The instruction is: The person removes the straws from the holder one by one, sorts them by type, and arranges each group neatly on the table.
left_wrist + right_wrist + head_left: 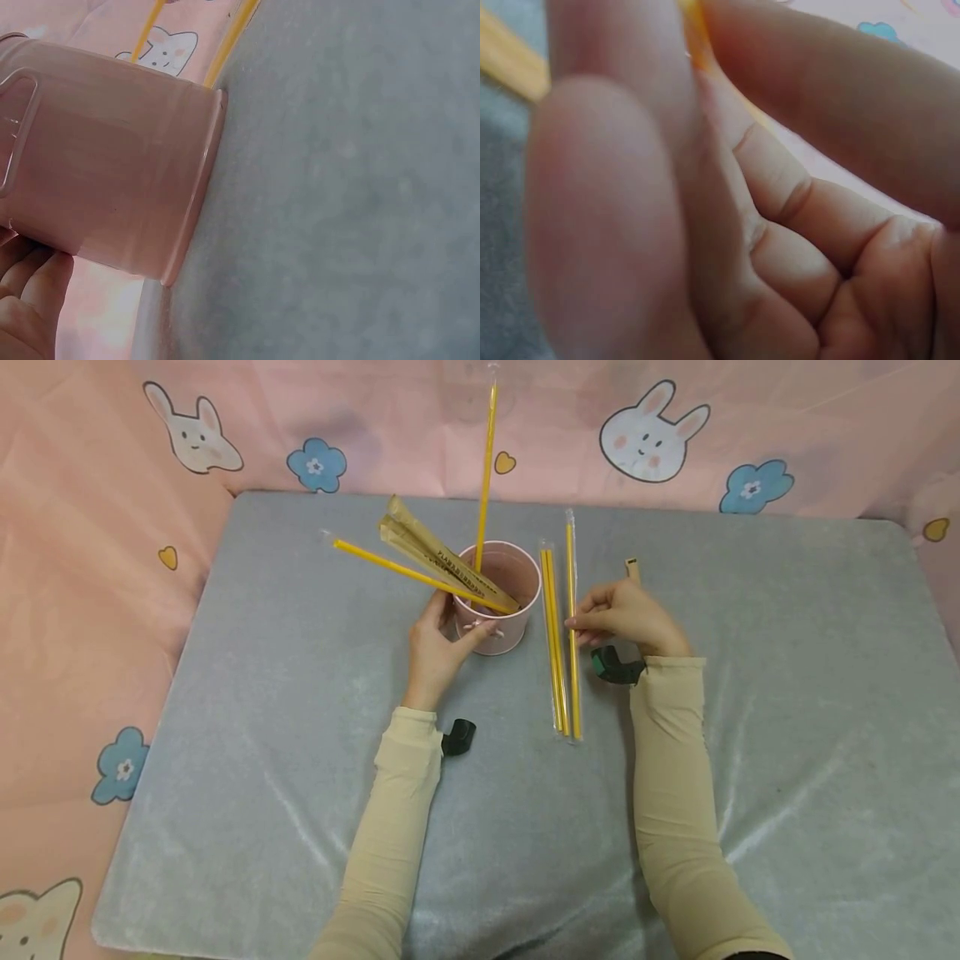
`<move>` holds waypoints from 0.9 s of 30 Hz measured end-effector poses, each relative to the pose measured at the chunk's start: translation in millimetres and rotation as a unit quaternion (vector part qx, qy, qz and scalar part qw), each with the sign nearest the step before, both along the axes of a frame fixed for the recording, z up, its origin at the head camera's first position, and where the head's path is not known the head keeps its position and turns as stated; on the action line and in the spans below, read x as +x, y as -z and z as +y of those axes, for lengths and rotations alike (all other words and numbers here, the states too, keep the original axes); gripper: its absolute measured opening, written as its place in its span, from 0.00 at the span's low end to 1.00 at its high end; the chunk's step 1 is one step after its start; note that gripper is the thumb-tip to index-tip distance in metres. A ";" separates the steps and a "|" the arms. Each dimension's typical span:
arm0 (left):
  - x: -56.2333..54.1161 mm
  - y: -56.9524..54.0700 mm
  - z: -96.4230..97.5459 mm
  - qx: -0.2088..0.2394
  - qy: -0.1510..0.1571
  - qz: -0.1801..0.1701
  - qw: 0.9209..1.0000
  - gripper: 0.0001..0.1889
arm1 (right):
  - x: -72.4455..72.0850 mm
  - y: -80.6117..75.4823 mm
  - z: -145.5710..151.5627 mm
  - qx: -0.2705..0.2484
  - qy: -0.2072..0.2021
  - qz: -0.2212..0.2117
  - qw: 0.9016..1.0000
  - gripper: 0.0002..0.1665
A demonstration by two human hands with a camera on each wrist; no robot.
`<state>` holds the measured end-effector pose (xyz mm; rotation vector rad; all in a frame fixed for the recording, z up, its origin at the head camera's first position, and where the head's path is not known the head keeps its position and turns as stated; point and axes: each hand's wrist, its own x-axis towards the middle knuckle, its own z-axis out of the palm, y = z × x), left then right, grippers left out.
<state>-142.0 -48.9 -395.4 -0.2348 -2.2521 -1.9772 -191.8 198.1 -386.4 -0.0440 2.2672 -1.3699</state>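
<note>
A pink pail (498,631) stands on the table, and my left hand (437,652) grips its near left side, thumb by the rim and fingers around the wall. Leaning out of it are two yellow straws (405,570) in clear sleeves and brown printed paper-wrapped packets (431,547). My right hand (633,617) pinches a wrapped yellow straw (575,685) between thumb and fingertips, just right of the pail. Left of that straw, two more wrapped straws (555,643) lie side by side. In the left wrist view, left-hand fingers (45,292) touch the pail's wall (112,157).
Behind my right hand, the end of a narrow brown paper piece (632,565) sticks out, the rest hidden. Grey velvety cloth (262,710) covers the table. A pink curtain (450,435) with rabbits and flowers hangs along the back and left edges.
</note>
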 end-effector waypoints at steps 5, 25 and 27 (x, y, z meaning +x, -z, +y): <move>0.2 -0.4 -0.4 0.002 0.000 0.002 1.000 0.35 | -3.0 7.5 2.2 -0.010 -0.005 -0.014 1.000 0.11; -14.8 33.4 -2.2 0.011 -0.001 0.017 1.000 0.38 | -7.8 25.6 2.7 0.003 -0.010 -0.048 0.999 0.12; -15.1 34.6 -2.3 0.011 -0.001 0.020 1.000 0.38 | -7.8 26.9 2.2 0.005 -0.010 -0.047 0.999 0.12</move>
